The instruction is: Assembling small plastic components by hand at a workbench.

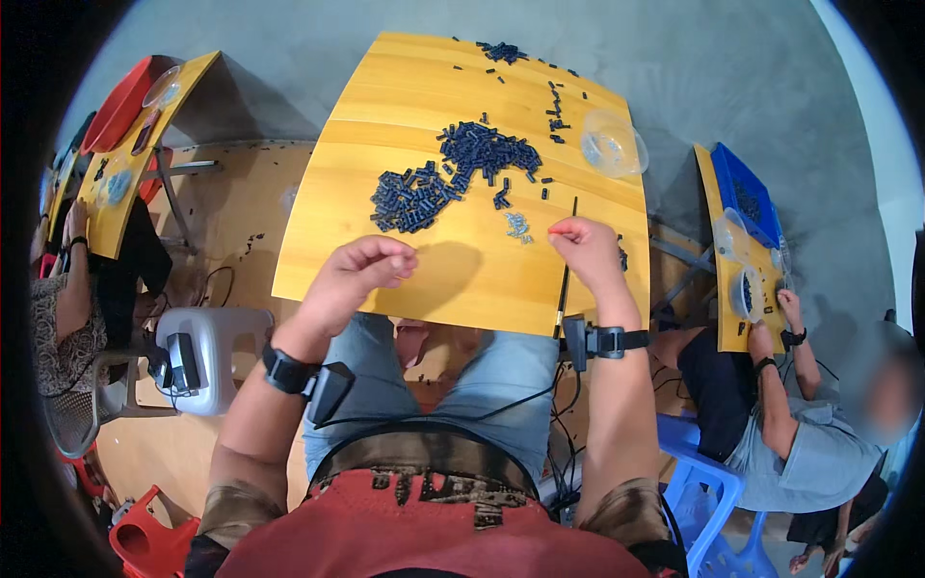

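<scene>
My left hand [358, 276] hovers over the near edge of the wooden table, thumb and fingertips pressed together; anything between them is too small to make out. My right hand [590, 252] is in a pinch beside a small group of shiny clear or silvery pieces [518, 227]; what its fingertips hold, if anything, I cannot tell. A thin dark rod [565, 289] runs lengthwise by the right hand, partly hidden by its fingers. Beyond the hands lie two heaps of small black tubular parts, a nearer one [409, 199] and a farther one [487, 151].
On the yellow table [328, 222], a clear round tub [613, 144] stands at the right edge. More black parts [503, 52] lie at the far end. At right, another person [800, 414] works at a table with a blue tray [747, 196]. A grey stool [207, 356] stands at left.
</scene>
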{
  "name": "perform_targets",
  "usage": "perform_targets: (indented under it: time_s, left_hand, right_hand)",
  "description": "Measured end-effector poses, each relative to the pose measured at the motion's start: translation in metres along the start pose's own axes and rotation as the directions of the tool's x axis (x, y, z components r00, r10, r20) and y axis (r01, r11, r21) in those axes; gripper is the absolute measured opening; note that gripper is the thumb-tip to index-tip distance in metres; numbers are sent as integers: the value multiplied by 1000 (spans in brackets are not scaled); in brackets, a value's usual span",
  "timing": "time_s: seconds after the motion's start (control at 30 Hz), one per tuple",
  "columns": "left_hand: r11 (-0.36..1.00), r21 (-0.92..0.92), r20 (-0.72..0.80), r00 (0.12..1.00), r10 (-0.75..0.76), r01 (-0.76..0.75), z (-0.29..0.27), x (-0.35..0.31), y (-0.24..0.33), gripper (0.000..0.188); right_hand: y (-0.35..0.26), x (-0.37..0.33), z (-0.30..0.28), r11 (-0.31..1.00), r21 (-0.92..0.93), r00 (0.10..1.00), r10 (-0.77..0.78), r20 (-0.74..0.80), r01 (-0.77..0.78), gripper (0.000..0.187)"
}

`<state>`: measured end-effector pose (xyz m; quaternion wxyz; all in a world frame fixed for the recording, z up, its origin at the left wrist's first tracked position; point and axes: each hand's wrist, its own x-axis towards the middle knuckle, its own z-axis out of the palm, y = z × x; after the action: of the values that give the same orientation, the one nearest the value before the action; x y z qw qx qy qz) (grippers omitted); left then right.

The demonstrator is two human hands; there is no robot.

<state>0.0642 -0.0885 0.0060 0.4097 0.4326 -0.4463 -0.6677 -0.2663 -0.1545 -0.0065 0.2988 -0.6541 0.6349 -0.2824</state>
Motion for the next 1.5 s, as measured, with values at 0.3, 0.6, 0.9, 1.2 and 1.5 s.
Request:
perform_targets:
  time_s: [0.3,0.6,0.9,1.2,1.5]
  left_hand:
    - [997,-56,136,990,-48,56,34,40,-49,14]
    - [951,-289,151,986,-69,111,17,41,-51,12]
    - [945,-324,18,998,57,-48,10,28,-48,13]
    - [313,930,-33,806,592,-192,-18,66,-15,103]
    - [249,961,-2,898,440,-120,-16,71,-18,116]
  right_hand:
    - [-12,41,27,982,-78,972,-183,-145,173,11]
    - [11,83,29,991,-108,977,-103,-184,84,11]
    - [-30,77,35,974,-133,982,-188,-7,186,11]
    - [-68,74,68,699,-483,826,-554,101,528,56]
    - [-64,115,82,670,-566,866,-465,183,480,56]
